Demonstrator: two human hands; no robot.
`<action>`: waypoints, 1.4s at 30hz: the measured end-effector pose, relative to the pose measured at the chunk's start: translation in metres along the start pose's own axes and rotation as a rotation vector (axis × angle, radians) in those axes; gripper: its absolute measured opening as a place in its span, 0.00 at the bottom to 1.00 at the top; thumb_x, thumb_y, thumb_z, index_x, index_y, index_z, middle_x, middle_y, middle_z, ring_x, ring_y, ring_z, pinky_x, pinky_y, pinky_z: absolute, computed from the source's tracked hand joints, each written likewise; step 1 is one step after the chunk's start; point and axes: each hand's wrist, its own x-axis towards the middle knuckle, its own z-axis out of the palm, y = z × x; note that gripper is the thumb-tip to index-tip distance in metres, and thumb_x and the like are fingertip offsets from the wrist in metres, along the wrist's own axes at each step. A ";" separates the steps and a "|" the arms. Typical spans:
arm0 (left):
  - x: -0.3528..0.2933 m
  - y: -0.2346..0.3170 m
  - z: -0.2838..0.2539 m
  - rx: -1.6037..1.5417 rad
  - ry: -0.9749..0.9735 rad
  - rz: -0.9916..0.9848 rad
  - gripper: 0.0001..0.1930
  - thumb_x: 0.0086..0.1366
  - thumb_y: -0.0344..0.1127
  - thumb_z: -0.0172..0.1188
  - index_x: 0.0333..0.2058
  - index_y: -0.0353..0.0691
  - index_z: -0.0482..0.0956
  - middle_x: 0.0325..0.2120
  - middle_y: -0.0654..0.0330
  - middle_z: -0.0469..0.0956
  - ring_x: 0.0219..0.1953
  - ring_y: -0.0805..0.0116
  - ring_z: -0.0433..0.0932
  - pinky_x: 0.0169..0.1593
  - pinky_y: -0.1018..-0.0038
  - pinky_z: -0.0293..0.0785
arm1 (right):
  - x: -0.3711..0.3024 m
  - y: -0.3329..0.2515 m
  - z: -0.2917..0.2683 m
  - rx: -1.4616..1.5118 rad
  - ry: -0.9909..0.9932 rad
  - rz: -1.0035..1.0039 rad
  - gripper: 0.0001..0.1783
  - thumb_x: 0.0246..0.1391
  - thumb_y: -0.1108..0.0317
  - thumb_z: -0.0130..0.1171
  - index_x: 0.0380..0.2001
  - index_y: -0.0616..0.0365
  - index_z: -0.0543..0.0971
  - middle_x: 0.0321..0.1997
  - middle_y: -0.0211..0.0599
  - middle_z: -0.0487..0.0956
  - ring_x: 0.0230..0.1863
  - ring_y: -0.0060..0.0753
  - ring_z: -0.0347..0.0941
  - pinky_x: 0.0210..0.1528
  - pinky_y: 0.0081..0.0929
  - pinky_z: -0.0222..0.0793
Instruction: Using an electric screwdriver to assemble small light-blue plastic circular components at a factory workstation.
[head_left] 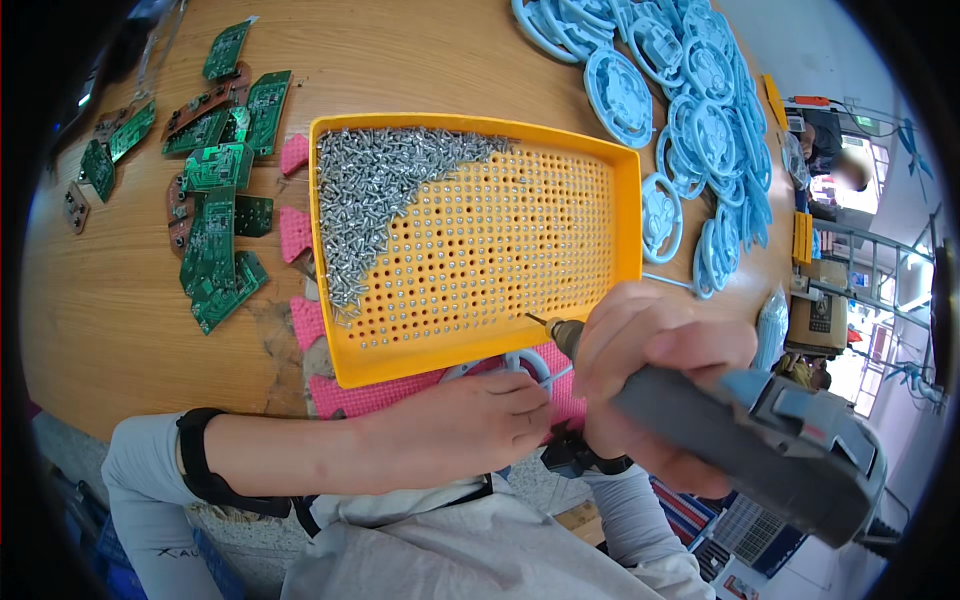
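Observation:
My right hand (pixel 660 365) is wrapped round a dark grey electric screwdriver (pixel 740 440). The thin bit points left, its tip over the lower right of a yellow tray (pixel 420 370). Small silver screws (pixel 355 195) lie heaped on the tray's left side, and many stand in its rows of holes. Just below the tray's near edge, my left hand (pixel 505 415) curls over a light blue ring-shaped plastic part (pixel 525 362). That hand covers much of the part, which lies on a pink foam mat (pixel 390 395).
Green circuit boards (pixel 215 225) lie scattered on the wooden table (pixel 110 330) at the left. A pile of light blue plastic parts (pixel 700 130) covers the far right. Beyond the table's right edge are shelving (pixel 880 260) and another person (pixel 840 160).

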 end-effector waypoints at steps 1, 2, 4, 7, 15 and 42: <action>-0.001 -0.001 0.000 0.000 0.028 -0.001 0.14 0.55 0.31 0.53 0.41 0.37 0.74 0.41 0.59 0.73 0.52 0.62 0.68 0.59 0.69 0.63 | -0.002 0.001 0.001 0.035 0.095 -0.021 0.40 0.50 0.30 0.52 0.37 0.62 0.65 0.17 0.32 0.73 0.12 0.24 0.68 0.15 0.19 0.61; -0.002 -0.002 0.000 -0.001 0.026 -0.003 0.14 0.55 0.31 0.53 0.41 0.37 0.74 0.41 0.59 0.73 0.52 0.62 0.68 0.59 0.69 0.63 | -0.004 0.001 0.002 0.070 0.191 -0.042 0.38 0.50 0.31 0.55 0.37 0.62 0.65 0.17 0.31 0.73 0.11 0.23 0.67 0.15 0.18 0.60; -0.001 -0.005 0.000 0.034 -0.027 0.034 0.15 0.55 0.32 0.53 0.42 0.39 0.75 0.42 0.60 0.74 0.52 0.63 0.69 0.61 0.68 0.62 | -0.002 -0.020 0.000 0.082 0.234 -0.019 0.36 0.50 0.34 0.57 0.36 0.61 0.65 0.16 0.30 0.73 0.11 0.21 0.66 0.15 0.17 0.58; -0.001 -0.006 -0.004 -0.011 -0.052 0.022 0.16 0.55 0.33 0.54 0.43 0.40 0.75 0.43 0.62 0.75 0.55 0.64 0.67 0.62 0.67 0.59 | -0.002 -0.060 0.008 0.141 0.347 -0.032 0.31 0.51 0.40 0.59 0.34 0.59 0.65 0.15 0.27 0.73 0.11 0.18 0.66 0.16 0.19 0.60; 0.003 -0.009 -0.011 -0.006 -0.143 0.049 0.22 0.47 0.37 0.62 0.44 0.43 0.77 0.49 0.64 0.74 0.58 0.64 0.65 0.64 0.61 0.55 | -0.040 -0.095 0.001 0.569 -0.263 0.058 0.10 0.62 0.68 0.50 0.33 0.61 0.63 0.22 0.50 0.79 0.19 0.44 0.77 0.23 0.34 0.75; 0.002 -0.005 -0.014 -0.075 -0.182 -0.012 0.27 0.41 0.39 0.70 0.44 0.44 0.77 0.50 0.65 0.73 0.58 0.60 0.64 0.63 0.62 0.58 | -0.071 -0.082 0.047 0.225 0.074 0.111 0.08 0.42 0.83 0.57 0.27 0.70 0.70 0.19 0.44 0.73 0.15 0.38 0.70 0.19 0.29 0.67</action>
